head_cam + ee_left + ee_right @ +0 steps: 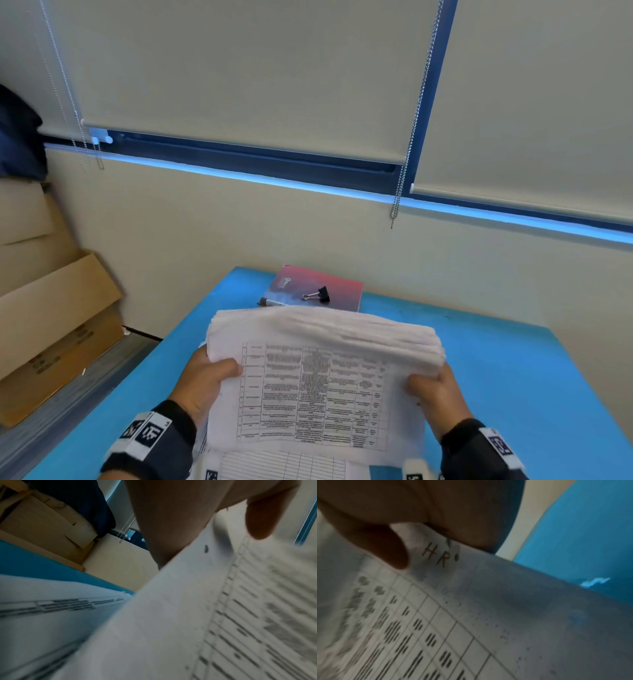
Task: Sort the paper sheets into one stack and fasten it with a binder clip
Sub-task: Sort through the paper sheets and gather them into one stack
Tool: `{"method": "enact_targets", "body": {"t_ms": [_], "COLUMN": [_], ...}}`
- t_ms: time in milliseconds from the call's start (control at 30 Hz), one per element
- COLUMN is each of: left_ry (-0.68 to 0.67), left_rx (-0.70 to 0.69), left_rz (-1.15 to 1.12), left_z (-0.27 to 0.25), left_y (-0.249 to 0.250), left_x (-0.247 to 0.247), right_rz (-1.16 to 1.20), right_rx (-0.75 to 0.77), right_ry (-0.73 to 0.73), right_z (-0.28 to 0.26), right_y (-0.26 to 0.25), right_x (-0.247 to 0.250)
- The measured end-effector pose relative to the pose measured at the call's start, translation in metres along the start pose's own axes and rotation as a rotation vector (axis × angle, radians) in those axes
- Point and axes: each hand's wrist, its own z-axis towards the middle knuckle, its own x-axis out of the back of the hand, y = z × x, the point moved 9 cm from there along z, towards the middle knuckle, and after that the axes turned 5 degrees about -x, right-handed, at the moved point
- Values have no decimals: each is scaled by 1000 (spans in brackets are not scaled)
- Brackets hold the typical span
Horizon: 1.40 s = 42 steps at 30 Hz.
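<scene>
A thick stack of printed paper sheets (315, 383) stands nearly upright above the blue table (513, 377), its printed table facing me. My left hand (209, 380) grips the stack's left edge, thumb on the front page (188, 615). My right hand (431, 390) grips the right edge, thumb on the front (488, 615) near a handwritten "HR". One more printed sheet (284, 466) lies flat on the table under the stack. A black binder clip (318, 295) rests on a red book (342, 287) behind the stack, away from both hands.
Cardboard boxes (51, 308) are piled to the left of the table. A wall with window blinds and hanging bead chains (400, 185) runs behind the table. Blue tabletop shows to the right of the stack.
</scene>
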Motion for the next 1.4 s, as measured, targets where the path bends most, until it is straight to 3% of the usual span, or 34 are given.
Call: {"method": "enact_targets", "body": {"t_ms": [233,433,500,567,667,733,800,867,900,1000,1100,1167,1200,1300,1333,1400], "left_ry": [84,22,-5,-11,49,-48,-232,-371,-411,-430,-362,-292,-251,-99,-58,-3], "left_rx": [-126,49,31,-96,-471,-710,-793,-793,-795,-748,-688,-639,-611,-481,-434,-359], "left_rz": [-46,64,112,193,600,957,1318,1516,1509,1207,925,697,570,272,208,104], "left_z": [0,7,11,14,4,-18,-35,-38,-36,-25,-22,-23,-23,-20,-20,-22], "left_y": [32,-20,-14,12,90,132,144,140,142,159,167,168,168,150,139,117], "left_x": [-2,3,8,15,16,-18,-65,-94,-102,-98,-83,-72,-67,-60,-63,-69], "right_rz": [56,-122,-168,-220,-308,-382,-440,-486,-506,-593,-519,-359,-232,194,202,132], "right_rx": [155,-33,-18,28,90,144,208,285,323,451,568,456,354,133,102,121], "right_ry": [204,95,84,70,47,32,-4,-45,-46,6,280,482,443,52,4,48], "right_z": [7,2,1,-2,-6,-9,-13,-17,-18,-19,-27,-23,-16,6,5,1], "right_y": [-33,15,13,3,-15,-34,-58,-84,-96,-124,-152,-142,-130,-93,-88,-91], "right_x": [18,6,4,0,-7,-18,-32,-47,-52,-61,-36,-4,2,-29,-39,-43]}}
